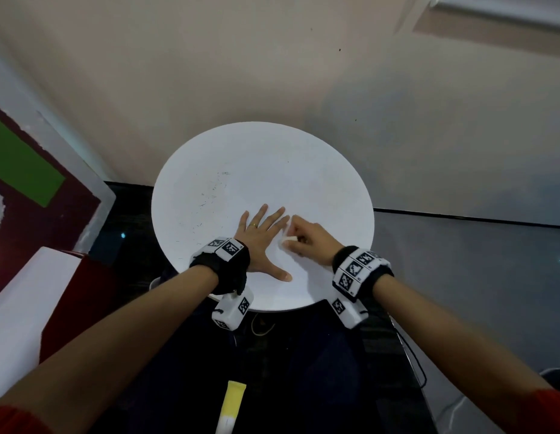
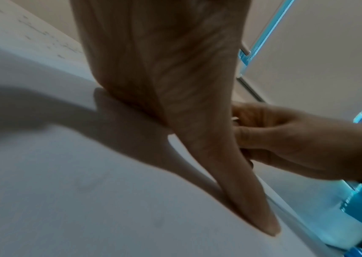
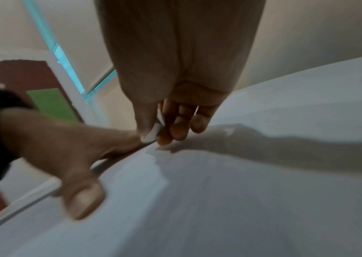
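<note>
A round white table (image 1: 241,158) fills the middle of the head view, and both hands are on its near half. The left hand (image 1: 259,242) lies palm down on the table top, fingers straight and spread towards the table's far edge, thumb stretched out sideways along the surface near the table's near rim; it grasps nothing. A gold ring (image 1: 253,225) sits on one of its fingers. The right hand (image 1: 310,242) is just beside it, towards the table's right side, its fingers curled inward and pinching a small white piece (image 1: 288,240) between thumb and fingertips. The right wrist view shows this piece held low, at or just above the table top, touching or almost touching the side of the left hand's forefinger; which of the two cannot be told. What the piece is made of cannot be told either. Fine dark specks (image 1: 209,195) are scattered over the table's left half, well apart from both hands. Each wrist wears a black band with black-and-white marker blocks (image 1: 356,270). Below the table's near rim, off the table, lies a yellow tube (image 1: 231,408) on a dark surface
</note>
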`<state>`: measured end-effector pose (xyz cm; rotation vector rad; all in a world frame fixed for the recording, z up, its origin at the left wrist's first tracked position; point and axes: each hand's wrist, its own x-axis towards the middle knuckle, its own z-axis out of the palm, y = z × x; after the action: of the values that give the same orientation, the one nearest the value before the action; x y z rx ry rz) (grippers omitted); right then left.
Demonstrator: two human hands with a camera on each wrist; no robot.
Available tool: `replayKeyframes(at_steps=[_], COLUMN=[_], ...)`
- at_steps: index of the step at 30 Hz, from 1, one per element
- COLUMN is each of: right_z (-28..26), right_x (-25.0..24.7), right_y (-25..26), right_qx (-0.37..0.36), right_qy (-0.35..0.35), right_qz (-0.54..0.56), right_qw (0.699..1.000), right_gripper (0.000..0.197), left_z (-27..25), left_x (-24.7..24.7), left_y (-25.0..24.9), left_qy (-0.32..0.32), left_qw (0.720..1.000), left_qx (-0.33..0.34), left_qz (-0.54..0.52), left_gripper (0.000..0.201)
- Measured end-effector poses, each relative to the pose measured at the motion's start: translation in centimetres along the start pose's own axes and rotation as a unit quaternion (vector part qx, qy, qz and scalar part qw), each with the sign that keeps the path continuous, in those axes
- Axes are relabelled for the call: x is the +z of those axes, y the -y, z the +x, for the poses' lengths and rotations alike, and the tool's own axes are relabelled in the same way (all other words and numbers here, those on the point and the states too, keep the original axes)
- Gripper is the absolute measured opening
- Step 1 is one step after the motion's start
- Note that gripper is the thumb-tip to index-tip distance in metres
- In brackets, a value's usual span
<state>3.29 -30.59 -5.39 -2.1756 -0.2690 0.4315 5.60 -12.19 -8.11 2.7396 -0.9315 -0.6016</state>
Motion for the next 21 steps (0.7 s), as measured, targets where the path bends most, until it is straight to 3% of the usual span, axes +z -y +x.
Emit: replayKeyframes(at_steps=[2,4,6,9,11,13,14,15,17,19,20,21], right_z=[-1.0,-1.4,-1.3,-1.1,-0.9,-0.8,-0.8,-0.9,-1.1,-1.2,-1.2,-1.1], right_x=[-1.5,-3.0,-3.3,-2.9,-2.9,-3.1,-3.1,-3.1,-3.2,-3.2,-3.2,-3.2], right_y=[-1.4,-2.9,-3.9,-4.4,-4.1,-3.9,-3.9,-3.9,-3.9,-3.9,-4.0,-4.0], right_qx=[0.036,0.049,0.054,0.063,0.064,0.066,0.064,0.062,0.062,0.062,0.062,0.063], right_qy=[-0.121,-0.215,-0.213,-0.180,-0.183,-0.178,-0.175,-0.172,-0.168,-0.170,-0.171,-0.171], right_qz=[0.063,0.054,0.013,-0.024,-0.031,-0.054,-0.062,-0.065,-0.058,-0.047,-0.049,-0.055], right_qw=[0.990,0.974,0.976,0.981,0.980,0.980,0.981,0.981,0.982,0.982,0.982,0.982], right_gripper=[0.016,0.012,0.012,0.015,0.015,0.017,0.019,0.019,0.020,0.020,0.020,0.020], left_z=[-0.2,-0.8,-1.0,-1.4,-1.7,-1.7,-1.5,-1.4,-1.7,-2.4,-2.6,-2.7], left_x=[0.4,0.4,0.2,0.0,1.1,2.5,3.0,3.3,3.2,2.7,2.6,2.5], left_y=[0.2,0.1,-0.5,-3.5,-5.6,-7.2,-7.3,-7.0,-6.1,-5.1,-4.7,-4.6], left_qy=[-0.018,-0.035,-0.066,-0.160,-0.134,-0.054,-0.028,-0.019,-0.037,-0.066,-0.086,-0.109], left_qw=[1.000,0.999,0.991,0.969,0.959,0.958,0.967,0.981,0.999,0.972,0.958,0.957], left_qx=[0.005,0.019,0.033,0.090,0.196,0.271,0.251,0.190,-0.020,-0.224,-0.273,-0.268], left_qz=[-0.003,-0.032,-0.114,-0.164,-0.155,-0.071,-0.019,0.019,0.026,0.012,0.006,-0.005], left_gripper=[0.137,0.134,0.111,0.052,0.042,0.047,0.051,0.055,0.061,0.066,0.067,0.067])
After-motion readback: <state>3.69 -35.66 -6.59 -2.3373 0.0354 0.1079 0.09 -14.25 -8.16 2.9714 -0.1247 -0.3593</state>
